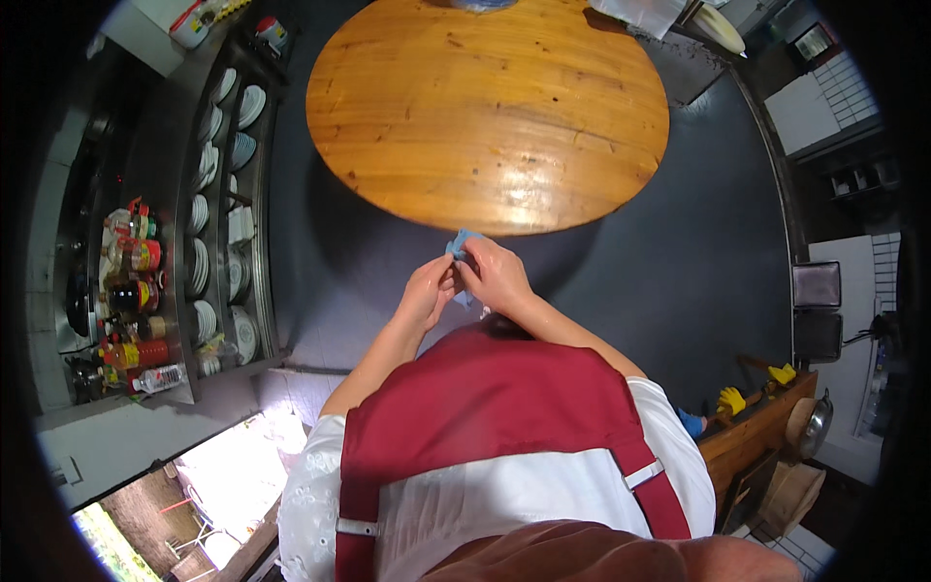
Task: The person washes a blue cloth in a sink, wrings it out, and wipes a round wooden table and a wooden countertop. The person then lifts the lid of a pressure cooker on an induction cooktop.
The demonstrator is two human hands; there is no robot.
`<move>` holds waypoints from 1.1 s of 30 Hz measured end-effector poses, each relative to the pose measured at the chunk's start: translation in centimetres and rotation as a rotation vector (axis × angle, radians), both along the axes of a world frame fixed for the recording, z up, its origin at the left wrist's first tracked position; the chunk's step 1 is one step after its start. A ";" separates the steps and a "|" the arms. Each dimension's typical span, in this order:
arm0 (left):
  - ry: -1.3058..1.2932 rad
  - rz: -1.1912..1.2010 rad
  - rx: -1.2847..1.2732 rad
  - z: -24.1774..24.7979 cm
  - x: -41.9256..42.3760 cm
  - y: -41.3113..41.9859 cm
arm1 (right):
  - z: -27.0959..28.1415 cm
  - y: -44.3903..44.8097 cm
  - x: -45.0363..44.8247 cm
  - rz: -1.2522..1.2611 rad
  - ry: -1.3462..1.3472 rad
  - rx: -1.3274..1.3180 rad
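Both of my hands meet in front of the red apron (494, 400), just short of the near edge of an oval-looking wooden table (487, 109). Between the fingers is a crumpled light blue cloth or glove (460, 244); which of the two cannot be told. My right hand (498, 275) pinches its upper part from the right. My left hand (430, 289) holds it from the left, thumb and fingers close together. A bluish end of it hangs below the fingers. Both hands look wet.
A metal shelf unit with stacked white plates (200, 265) and several sauce bottles (138, 295) stands left. Clear plastic (647, 13) lies at the table's far right. At lower right, yellow rubber gloves (731, 400) hang on a wooden edge (756, 436), near a metal pan lid (816, 428).
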State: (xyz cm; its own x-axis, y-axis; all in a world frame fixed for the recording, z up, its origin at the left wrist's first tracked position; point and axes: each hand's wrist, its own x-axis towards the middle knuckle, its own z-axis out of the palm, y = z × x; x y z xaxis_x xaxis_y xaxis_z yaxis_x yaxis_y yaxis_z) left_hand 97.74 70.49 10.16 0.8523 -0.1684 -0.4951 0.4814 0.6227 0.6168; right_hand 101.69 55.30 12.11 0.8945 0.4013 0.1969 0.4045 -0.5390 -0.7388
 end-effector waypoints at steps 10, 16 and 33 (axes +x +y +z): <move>-0.109 -0.043 0.428 1.9 8.6 -1.4 | -0.2 -4.6 10.3 0.237 0.581 0.536; -0.235 -0.120 0.657 1.2 16.3 4.9 | -3.0 -10.7 19.9 0.023 0.688 0.741; -1.057 -0.560 1.599 -8.8 18.5 12.6 | -9.9 -8.8 12.6 0.157 0.066 -0.527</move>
State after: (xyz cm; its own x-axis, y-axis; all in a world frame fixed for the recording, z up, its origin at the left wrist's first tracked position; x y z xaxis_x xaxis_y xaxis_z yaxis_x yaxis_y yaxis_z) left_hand 116.25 83.08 1.41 0.8737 -0.4682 0.1320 -0.4699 -0.7424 0.4776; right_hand 114.24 46.54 2.26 0.8196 0.5601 -0.1208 0.4721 -0.7795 -0.4117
